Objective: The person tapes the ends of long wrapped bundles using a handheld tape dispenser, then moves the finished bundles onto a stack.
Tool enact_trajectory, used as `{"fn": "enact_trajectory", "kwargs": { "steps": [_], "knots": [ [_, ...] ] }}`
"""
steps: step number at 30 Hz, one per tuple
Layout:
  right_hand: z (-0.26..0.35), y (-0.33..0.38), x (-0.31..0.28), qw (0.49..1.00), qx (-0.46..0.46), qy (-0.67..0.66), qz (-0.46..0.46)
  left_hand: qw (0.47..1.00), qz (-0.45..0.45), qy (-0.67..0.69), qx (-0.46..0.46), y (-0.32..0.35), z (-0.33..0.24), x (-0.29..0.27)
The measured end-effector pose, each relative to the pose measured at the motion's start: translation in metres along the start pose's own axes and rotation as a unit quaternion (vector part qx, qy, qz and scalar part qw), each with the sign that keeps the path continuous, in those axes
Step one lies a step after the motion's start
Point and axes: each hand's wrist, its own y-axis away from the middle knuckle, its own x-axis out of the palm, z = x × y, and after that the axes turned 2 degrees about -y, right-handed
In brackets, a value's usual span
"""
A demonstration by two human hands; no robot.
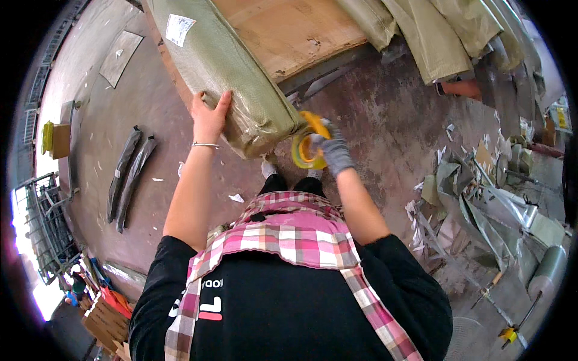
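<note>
A long package (241, 90) wrapped in olive-green woven plastic lies with its near end toward me, a white label on its top. My left hand (209, 117), bare with a bracelet at the wrist, grips the package's left edge near that end, thumb on top and fingers over the side. My right hand (337, 153), in a grey glove, is closed on a yellow tape dispenser (314, 123) with a roll of tape in it. The dispenser is at the package's near right corner; whether it touches the wrapping I cannot tell.
Behind the package is a wooden board (295, 33), with more olive-wrapped packages (421, 42) at the far right. Two dark wrapped lengths (132, 177) lie on the floor at left. Scrap plastic and rods (481, 198) are heaped at right; cardboard boxes (105, 322) stand lower left.
</note>
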Motion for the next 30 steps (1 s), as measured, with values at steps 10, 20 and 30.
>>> {"fn": "enact_trajectory", "kwargs": {
  "steps": [10, 20, 30],
  "knots": [
    [0.077, 0.052, -0.006, 0.965, -0.131, 0.206, 0.098, 0.9, 0.145, 0.371, -0.177, 0.06, -0.035, 0.002],
    [0.126, 0.079, -0.041, 0.892, -0.331, 0.308, 0.022, 0.965, 0.064, 0.237, -0.089, 0.148, 0.034, -0.018],
    [0.202, 0.101, -0.009, 0.717, -0.491, 0.421, 0.26, 0.793, 0.462, 0.397, -0.008, 0.146, -0.1, -0.074]
  ]
}}
